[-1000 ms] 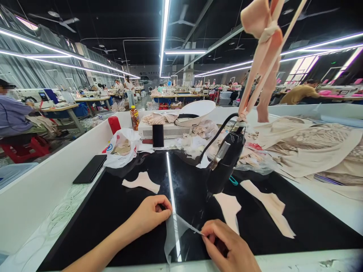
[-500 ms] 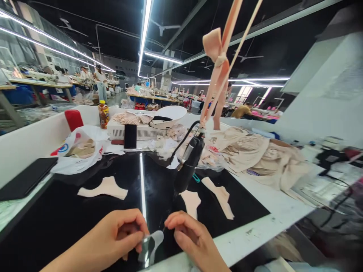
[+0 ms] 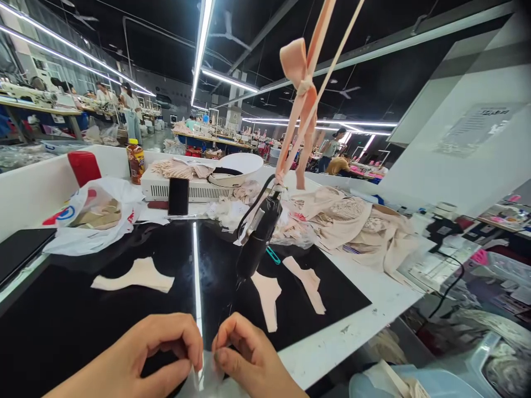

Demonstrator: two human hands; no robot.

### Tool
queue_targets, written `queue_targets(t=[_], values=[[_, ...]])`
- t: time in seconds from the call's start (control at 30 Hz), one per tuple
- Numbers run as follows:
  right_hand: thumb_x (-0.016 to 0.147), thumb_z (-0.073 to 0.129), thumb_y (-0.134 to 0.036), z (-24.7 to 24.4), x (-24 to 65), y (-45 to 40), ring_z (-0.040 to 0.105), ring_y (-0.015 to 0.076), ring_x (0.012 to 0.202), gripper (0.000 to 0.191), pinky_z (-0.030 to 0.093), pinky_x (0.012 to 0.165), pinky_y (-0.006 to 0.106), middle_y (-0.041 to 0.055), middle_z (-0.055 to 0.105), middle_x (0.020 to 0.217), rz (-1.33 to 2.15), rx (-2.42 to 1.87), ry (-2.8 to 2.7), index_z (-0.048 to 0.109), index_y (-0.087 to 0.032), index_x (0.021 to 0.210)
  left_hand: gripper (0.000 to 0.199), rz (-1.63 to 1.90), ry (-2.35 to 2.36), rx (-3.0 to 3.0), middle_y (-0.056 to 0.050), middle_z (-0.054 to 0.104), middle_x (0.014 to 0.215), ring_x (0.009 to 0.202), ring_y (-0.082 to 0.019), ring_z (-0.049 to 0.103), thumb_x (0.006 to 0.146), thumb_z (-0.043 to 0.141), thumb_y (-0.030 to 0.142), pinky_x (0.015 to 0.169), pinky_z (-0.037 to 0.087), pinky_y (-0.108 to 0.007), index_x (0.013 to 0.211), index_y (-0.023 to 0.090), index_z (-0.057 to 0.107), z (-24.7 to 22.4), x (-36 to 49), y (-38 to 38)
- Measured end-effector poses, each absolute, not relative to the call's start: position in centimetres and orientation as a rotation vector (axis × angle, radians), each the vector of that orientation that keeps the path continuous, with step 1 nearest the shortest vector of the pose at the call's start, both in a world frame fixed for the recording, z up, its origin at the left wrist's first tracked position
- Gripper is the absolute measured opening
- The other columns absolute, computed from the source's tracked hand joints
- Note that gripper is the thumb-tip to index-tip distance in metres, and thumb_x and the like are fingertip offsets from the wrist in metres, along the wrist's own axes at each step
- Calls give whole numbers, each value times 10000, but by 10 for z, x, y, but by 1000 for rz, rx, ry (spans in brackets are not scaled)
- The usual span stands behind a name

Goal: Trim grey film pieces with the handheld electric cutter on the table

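My left hand (image 3: 166, 348) and my right hand (image 3: 243, 354) are close together at the bottom centre, over the near edge of a black glossy sheet (image 3: 53, 309). Both are closed, pinching a clear, thin film (image 3: 205, 376) between them; its lower part is cut off by the frame. Just beyond hangs a black handheld tool (image 3: 259, 237), tied to peach straps (image 3: 305, 94), its tip pointing down. Cream fabric pieces lie flat on the sheet: one at left (image 3: 135, 276), one in the middle (image 3: 267, 298), one at right (image 3: 307, 282). A teal clip (image 3: 272, 255) is beside the tool.
A white plastic bag (image 3: 95, 215), a phone (image 3: 178, 196), a bottle (image 3: 135, 160) and a white ventilated box (image 3: 194, 190) stand along the back. Beige fabric (image 3: 352, 221) is heaped at back right. A blue tub (image 3: 398, 381) is at lower right. Other people are far off.
My right hand has closed in on my left and now pinches the film too. The film has moved lower. The whole view has shifted, so the tabletop things appear further left.
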State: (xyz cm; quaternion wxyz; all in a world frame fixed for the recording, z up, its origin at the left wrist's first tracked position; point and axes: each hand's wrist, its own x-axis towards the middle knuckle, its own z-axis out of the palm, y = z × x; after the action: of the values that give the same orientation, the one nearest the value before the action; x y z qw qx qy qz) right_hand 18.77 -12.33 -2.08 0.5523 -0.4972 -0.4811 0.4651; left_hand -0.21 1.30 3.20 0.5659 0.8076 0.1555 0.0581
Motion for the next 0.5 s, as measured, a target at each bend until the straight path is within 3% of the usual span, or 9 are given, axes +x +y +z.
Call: queue_targets(t=[0.17,0.33,0.5], values=[[879,728,-223,-29,188,-119,590,132,728,50,438,685,224,-35,628,757,751,-1514,-1346,701,-209,839,206,132,407,1859,10,611,848,762,-146,531,910,585,395,677,438,-198,874,206,657,19,1,27],[893,636,-92,-43,184,-111,621,175,795,147,450,717,262,-2,676,853,394,-1640,-1516,695,-225,916,414,277,569,1984,12,616,812,780,-156,573,994,456,553,722,475,-200,851,216,649,-1,5,37],[1006,511,-151,-56,187,-101,585,224,793,176,434,746,347,43,677,885,33,-1745,-1692,671,-211,966,263,393,441,2389,9,698,1184,1114,-187,650,1009,505,449,1027,504,-234,1081,311,717,-28,1,46]])
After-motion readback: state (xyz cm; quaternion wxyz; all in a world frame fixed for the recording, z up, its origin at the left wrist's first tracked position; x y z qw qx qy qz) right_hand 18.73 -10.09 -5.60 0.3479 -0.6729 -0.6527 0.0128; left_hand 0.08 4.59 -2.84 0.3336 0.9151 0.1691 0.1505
